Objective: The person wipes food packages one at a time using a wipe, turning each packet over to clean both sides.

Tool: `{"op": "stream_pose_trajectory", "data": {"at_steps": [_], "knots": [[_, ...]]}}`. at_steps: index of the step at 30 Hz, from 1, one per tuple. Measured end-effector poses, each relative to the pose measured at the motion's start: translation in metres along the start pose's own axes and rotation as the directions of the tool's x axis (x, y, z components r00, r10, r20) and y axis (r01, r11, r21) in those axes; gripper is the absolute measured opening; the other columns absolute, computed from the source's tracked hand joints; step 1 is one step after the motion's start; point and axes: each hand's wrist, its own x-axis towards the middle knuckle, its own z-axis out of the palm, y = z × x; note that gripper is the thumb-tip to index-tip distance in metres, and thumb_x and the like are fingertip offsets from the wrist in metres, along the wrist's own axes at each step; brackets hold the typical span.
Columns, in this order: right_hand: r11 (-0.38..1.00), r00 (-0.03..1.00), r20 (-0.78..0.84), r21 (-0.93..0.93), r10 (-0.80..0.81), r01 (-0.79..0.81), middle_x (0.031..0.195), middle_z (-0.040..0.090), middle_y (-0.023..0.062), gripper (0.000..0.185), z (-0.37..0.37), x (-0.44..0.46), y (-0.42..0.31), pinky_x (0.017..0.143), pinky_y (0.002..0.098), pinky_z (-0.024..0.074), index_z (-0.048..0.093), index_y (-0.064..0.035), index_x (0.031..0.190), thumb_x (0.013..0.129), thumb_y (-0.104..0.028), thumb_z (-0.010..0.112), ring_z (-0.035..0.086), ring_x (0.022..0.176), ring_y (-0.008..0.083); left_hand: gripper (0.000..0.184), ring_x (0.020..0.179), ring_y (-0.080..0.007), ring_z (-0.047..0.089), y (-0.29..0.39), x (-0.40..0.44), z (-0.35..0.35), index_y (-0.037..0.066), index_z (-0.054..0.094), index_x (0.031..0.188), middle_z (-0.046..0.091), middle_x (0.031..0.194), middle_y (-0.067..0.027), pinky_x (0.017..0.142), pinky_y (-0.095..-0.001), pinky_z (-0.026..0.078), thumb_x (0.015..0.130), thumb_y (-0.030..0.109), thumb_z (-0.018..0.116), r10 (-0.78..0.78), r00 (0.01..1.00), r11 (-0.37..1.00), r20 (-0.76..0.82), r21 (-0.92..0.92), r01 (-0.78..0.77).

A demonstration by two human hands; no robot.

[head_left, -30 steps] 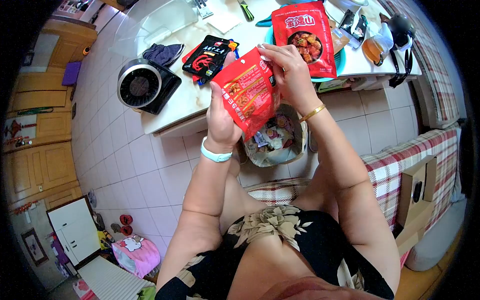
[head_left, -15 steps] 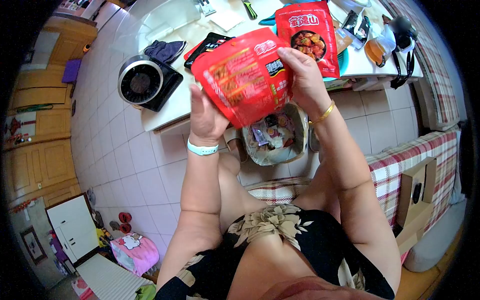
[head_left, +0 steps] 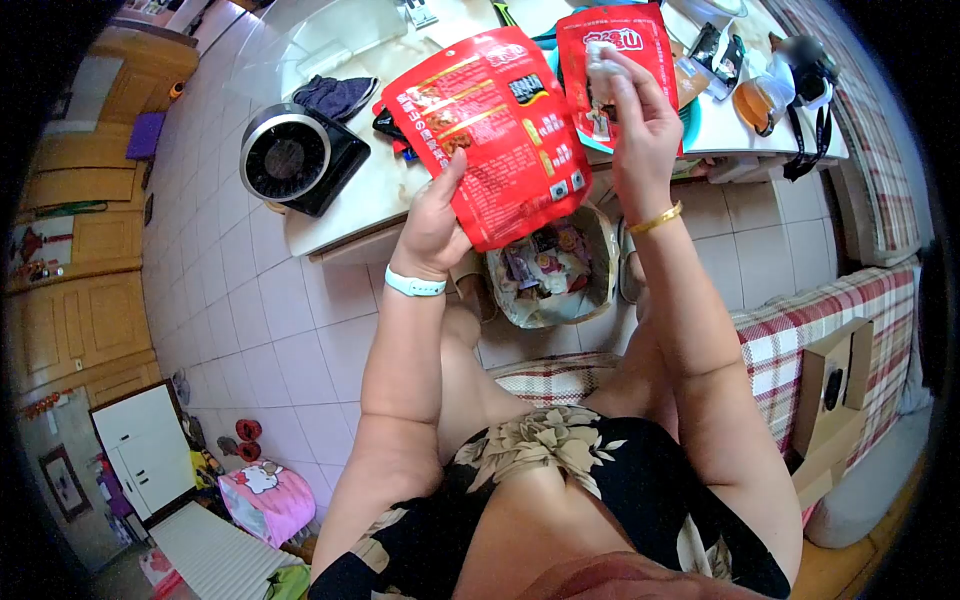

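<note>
My left hand [head_left: 433, 228] grips the lower left edge of a red food pouch [head_left: 500, 150], its thumb across the printed back. The pouch is tilted and covered in lines of text and small food pictures. Raised to the right of it, my right hand [head_left: 645, 120] pinches a small crumpled white wad [head_left: 603, 65], perhaps tissue; its material is not certain. Behind that hand is a second red pouch [head_left: 582, 25], partly covered by my fingers, over a teal basin [head_left: 690, 122].
A black round-topped appliance [head_left: 285, 155] and a dark cloth [head_left: 336, 97] are at the table's left. On the right stand a container of amber liquid [head_left: 757, 103] and a black-and-white packet [head_left: 716, 57]. A lined waste bin [head_left: 553, 312] holding rubbish sits below, between my legs.
My right hand has left the held pouch and moved up and right, now with a white wad in its fingers. The left hand now grips the pouch alone, turned a little more upright.
</note>
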Motion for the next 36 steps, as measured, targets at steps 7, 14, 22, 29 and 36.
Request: {"op": "stream_pose_trajectory", "data": {"at_steps": [7, 14, 22, 29, 36], "knots": [[0.713, 0.738, 0.624, -0.392, -0.258, 0.581, 0.121, 0.069, 0.0107, 0.033, 0.037, -0.049, -0.007, 0.097, 0.0413, 0.0517, 0.071, -0.0039, 0.113, 0.08, -0.001, 0.067, 0.061, 0.112, 0.0321, 0.055, 0.132, -0.0321, 0.055, -0.002, 0.006, -0.009, 0.002, 0.041, 0.148, 0.056, 0.143, -0.0175, 0.113, -0.0489, 0.044, 0.109, 0.041, 0.04, 0.052, 0.999, 0.984, 0.009, -0.174, -0.049], [0.732, 0.56, 0.771, -0.188, -0.303, 0.654, 0.116, 0.068, 0.008, 0.028, 0.049, -0.093, -0.01, 0.088, 0.0394, 0.0553, 0.07, -0.0016, 0.103, 0.077, -0.01, 0.065, 0.064, 0.099, 0.0268, 0.058, 0.129, -0.034, 0.057, 0.023, 0.001, -0.022, 0.002, 0.043, 0.146, 0.056, 0.143, -0.0187, 0.111, -0.0497, 0.045, 0.11, 0.046, 0.034, 0.213, 0.956, 0.975, -0.2, -0.02, -0.221], [0.597, 0.621, 0.687, -0.333, -0.376, 0.73, 0.116, 0.07, 0.0079, 0.03, 0.02, -0.048, 0.003, 0.087, 0.0385, 0.0567, 0.072, -0.0046, 0.107, 0.078, -0.004, 0.065, 0.065, 0.1, 0.028, 0.056, 0.139, -0.0371, 0.047, 0.027, -0.002, -0.025, 0.001, 0.038, 0.151, 0.048, 0.151, -0.0215, 0.117, -0.0538, 0.036, 0.11, 0.039, 0.037, 0.204, 0.979, 0.962, -0.015, -0.183, -0.203], [0.577, 0.764, 0.516, -0.51, -0.388, 0.638, 0.117, 0.071, 0.0097, 0.037, 0.002, -0.022, 0.009, 0.088, 0.0408, 0.0559, 0.071, -0.0056, 0.109, 0.075, 0.007, 0.065, 0.065, 0.101, 0.0317, 0.055, 0.138, -0.0357, 0.048, 0.025, 0.001, -0.025, 0.003, 0.038, 0.151, 0.048, 0.151, -0.0195, 0.117, -0.0553, 0.037, 0.11, 0.04, 0.036, 0.246, 0.959, 0.956, -0.139, -0.129, -0.263], [0.591, 0.605, 0.707, -0.326, -0.367, 0.738, 0.12, 0.07, 0.0061, 0.035, 0.024, -0.055, 0.001, 0.088, 0.0385, 0.0557, 0.072, -0.0073, 0.11, 0.076, -0.004, 0.066, 0.066, 0.1, 0.027, 0.056, 0.137, -0.0354, 0.049, 0.018, 0.0, -0.011, 0.003, 0.039, 0.151, 0.049, 0.151, -0.0198, 0.117, -0.0535, 0.036, 0.11, 0.041, 0.035, 0.214, 0.972, 0.973, -0.094, -0.068, -0.221]]}}
